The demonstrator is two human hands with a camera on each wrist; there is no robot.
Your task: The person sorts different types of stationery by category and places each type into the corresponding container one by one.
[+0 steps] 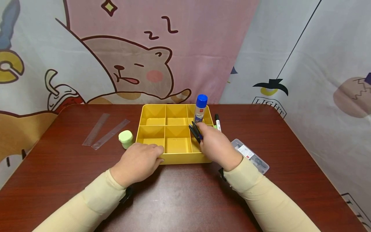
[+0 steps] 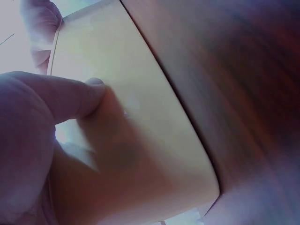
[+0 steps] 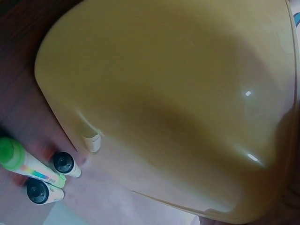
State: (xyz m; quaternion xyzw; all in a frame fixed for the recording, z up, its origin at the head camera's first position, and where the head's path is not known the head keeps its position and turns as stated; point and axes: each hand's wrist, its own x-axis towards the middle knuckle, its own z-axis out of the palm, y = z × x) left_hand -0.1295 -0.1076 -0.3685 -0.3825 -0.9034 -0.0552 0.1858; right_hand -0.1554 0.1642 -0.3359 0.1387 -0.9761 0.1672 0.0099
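A yellow compartment tray point(image 1: 178, 158) sits on the table. My left hand point(image 1: 139, 162) grips its front wall near the left corner, and in the left wrist view the thumb point(image 2: 70, 96) presses flat on the wall's outer face. My right hand point(image 1: 218, 145) pinches several dark pens point(image 1: 195, 131) above the front right compartment, their tips pointing up and to the left. Just beyond those pens, a glue stick point(image 1: 200, 111) with a blue cap stands upright in the back right compartment. The right wrist view shows the tray's outer wall point(image 3: 164, 93) but not the right hand's fingertips.
Two clear rulers point(image 1: 96, 129) and a pale green lidded pot point(image 1: 126, 139) lie left of the tray. To its right are black-capped markers point(image 1: 218, 122), a green-capped bottle or marker point(image 3: 28, 161) and a clear plastic case point(image 1: 252, 156). A patterned cloth hangs behind the table.
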